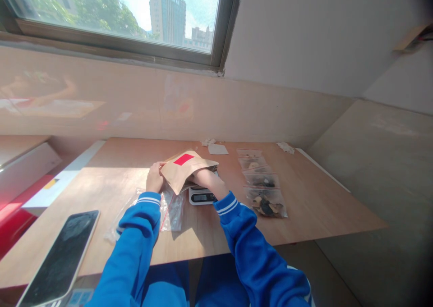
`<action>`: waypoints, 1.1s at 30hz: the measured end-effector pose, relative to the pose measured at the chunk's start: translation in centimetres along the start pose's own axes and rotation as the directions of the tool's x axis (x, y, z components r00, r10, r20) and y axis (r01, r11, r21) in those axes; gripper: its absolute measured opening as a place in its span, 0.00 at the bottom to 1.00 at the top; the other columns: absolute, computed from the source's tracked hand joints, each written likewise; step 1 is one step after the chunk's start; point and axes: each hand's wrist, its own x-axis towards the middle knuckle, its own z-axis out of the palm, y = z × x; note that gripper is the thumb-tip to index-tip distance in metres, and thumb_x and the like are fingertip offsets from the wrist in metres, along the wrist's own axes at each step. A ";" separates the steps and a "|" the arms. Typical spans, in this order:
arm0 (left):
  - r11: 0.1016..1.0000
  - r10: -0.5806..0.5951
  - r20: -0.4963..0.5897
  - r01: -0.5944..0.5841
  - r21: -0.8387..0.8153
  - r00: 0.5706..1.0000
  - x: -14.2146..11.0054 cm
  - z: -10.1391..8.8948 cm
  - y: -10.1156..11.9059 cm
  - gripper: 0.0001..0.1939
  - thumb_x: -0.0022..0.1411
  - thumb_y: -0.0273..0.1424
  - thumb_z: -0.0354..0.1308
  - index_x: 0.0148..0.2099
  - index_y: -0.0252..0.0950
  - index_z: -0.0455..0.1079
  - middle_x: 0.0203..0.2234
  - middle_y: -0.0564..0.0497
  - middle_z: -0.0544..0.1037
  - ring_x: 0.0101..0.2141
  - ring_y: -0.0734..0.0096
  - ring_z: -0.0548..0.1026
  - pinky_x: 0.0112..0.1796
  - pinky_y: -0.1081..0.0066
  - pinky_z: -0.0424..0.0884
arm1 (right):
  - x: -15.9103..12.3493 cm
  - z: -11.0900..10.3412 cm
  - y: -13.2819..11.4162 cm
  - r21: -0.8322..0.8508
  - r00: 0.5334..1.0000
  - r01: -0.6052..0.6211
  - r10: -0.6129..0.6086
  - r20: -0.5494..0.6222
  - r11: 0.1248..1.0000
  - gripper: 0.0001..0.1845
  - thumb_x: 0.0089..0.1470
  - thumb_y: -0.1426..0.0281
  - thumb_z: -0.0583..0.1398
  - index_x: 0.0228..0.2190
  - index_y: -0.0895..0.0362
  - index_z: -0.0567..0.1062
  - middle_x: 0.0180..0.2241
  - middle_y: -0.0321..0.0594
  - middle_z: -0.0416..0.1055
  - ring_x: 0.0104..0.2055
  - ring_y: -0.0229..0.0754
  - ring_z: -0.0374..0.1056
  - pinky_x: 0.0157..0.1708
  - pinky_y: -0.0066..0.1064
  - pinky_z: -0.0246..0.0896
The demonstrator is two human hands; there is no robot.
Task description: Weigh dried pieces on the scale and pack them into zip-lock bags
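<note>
A brown kraft paper bag (pixel 198 162) with a red label (pixel 184 159) lies tilted in the air, its mouth toward the right. My left hand (pixel 154 177) is closed on the bag's left end. My right hand (pixel 204 178) reaches into the mouth, and its fingers are hidden inside. Below the bag is a small white digital scale (pixel 203 197), partly covered by the bag and my right hand. Clear zip bags (pixel 173 210) lie flat beside the scale, near my left forearm.
At right, several zip bags (pixel 265 204) with dried pieces lie in a column on the wooden table (pixel 314 199). A smartphone (pixel 62 257) rests at the front left. Along the back are a white paper (pixel 218 149) and crumpled tissues (pixel 286 148). A window (pixel 135 18) is above.
</note>
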 end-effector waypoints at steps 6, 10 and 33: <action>0.999 -0.021 0.013 0.021 -0.025 1.000 0.0 0.0 -0.1 0.14 0.55 0.26 0.53 0.46 0.36 0.70 0.42 0.45 0.74 0.45 0.60 0.72 0.48 0.61 0.69 | -1.4 -1.3 -1.4 -0.098 0.988 0.030 -0.015 0.151 0.995 0.16 0.50 0.77 0.62 0.40 0.51 0.78 0.49 0.40 0.75 0.58 0.53 0.65 0.60 0.47 0.60; 1.000 -0.023 0.017 0.023 -0.004 1.000 0.0 0.0 -0.1 0.15 0.56 0.25 0.51 0.46 0.36 0.70 0.43 0.44 0.75 0.46 0.59 0.72 0.49 0.60 0.69 | -1.7 -2.6 -3.0 -0.112 0.976 0.100 -0.076 0.204 0.989 0.16 0.54 0.81 0.56 0.40 0.53 0.77 0.47 0.42 0.75 0.54 0.49 0.68 0.57 0.43 0.61; 0.975 -0.113 0.056 0.100 0.201 0.992 0.1 0.4 -1.2 0.20 0.56 0.29 0.54 0.52 0.34 0.65 0.46 0.38 0.75 0.47 0.48 0.75 0.48 0.54 0.70 | -2.1 -3.2 4.0 -0.475 0.980 -0.192 0.196 -0.040 0.859 0.06 0.59 0.73 0.59 0.35 0.57 0.77 0.39 0.45 0.72 0.45 0.48 0.67 0.46 0.41 0.58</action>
